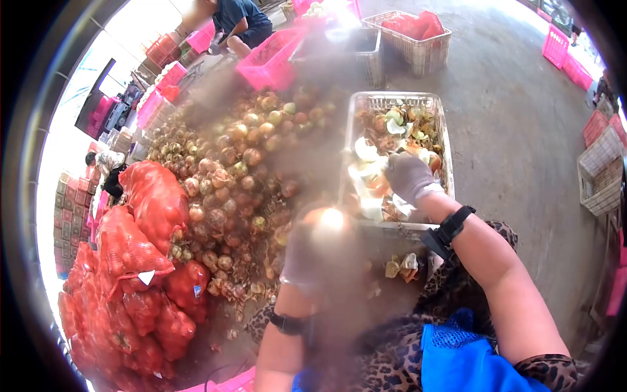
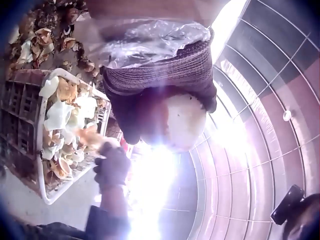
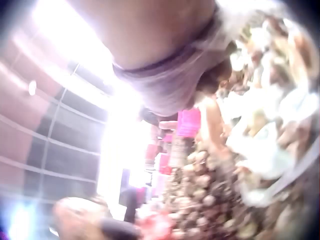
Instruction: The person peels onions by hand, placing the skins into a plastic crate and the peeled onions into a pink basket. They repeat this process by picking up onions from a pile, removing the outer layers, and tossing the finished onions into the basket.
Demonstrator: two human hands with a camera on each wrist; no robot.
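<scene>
In the left wrist view, my gloved left hand (image 2: 122, 112) grips a partly peeled onion (image 2: 186, 122), its pale flesh bare on one side and reddish skin on the other. A lens smudge and glare blur this left hand (image 1: 304, 255) in the head view. My gloved right hand (image 1: 411, 178) is over a white plastic crate (image 1: 395, 98) heaped with onion skins (image 1: 395, 124). From its curled fingers juts a strip of orange-brown onion skin (image 3: 212, 122), also seen in the left wrist view. The right wrist view is motion-blurred.
A large pile of onions (image 1: 228, 176) covers the floor ahead and left. Red mesh sacks (image 1: 144, 261) are stacked at the left. Beyond are a pink crate (image 1: 271, 59), a crate with a red bag (image 1: 411, 49) and a seated person (image 1: 238, 26). Loose skins (image 1: 405, 264) lie below the white crate.
</scene>
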